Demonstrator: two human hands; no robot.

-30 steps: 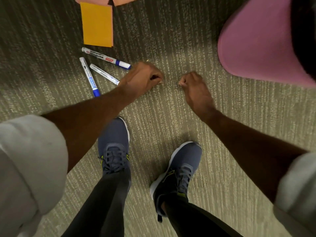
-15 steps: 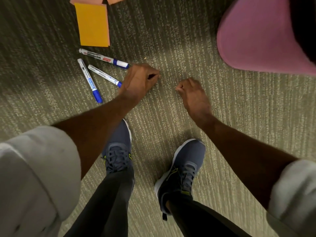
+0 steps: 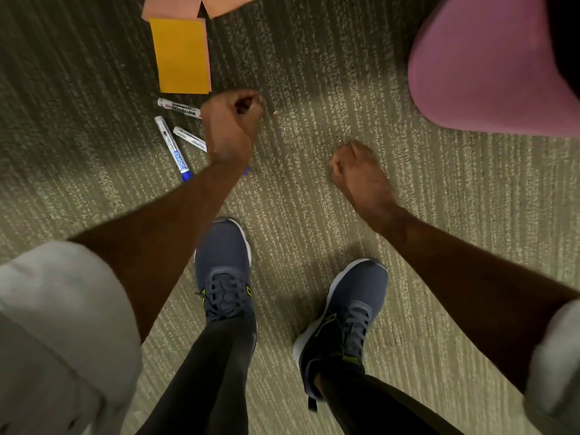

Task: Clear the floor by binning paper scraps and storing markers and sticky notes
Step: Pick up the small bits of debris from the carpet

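The left hand (image 3: 233,127) is clenched over the carpet (image 3: 439,215), and so is the right hand (image 3: 357,171); whether either holds a scrap cannot be told. Three markers (image 3: 174,149) lie just left of the left fist, one passing under its wrist. The orange sticky notes (image 3: 182,54) lie just beyond it, to its left.

The left hand (image 3: 232,127) is curled into a loose fist with its back up, a dark hollow showing between thumb and fingers; nothing shows inside it. The bare left forearm (image 3: 163,233) reaches forward and rightward. The right hand (image 3: 357,171) is curled too, back up, fingertips tucked under, with nothing visible in it. The right forearm (image 3: 470,284) reaches forward and leftward. The hands are well apart.
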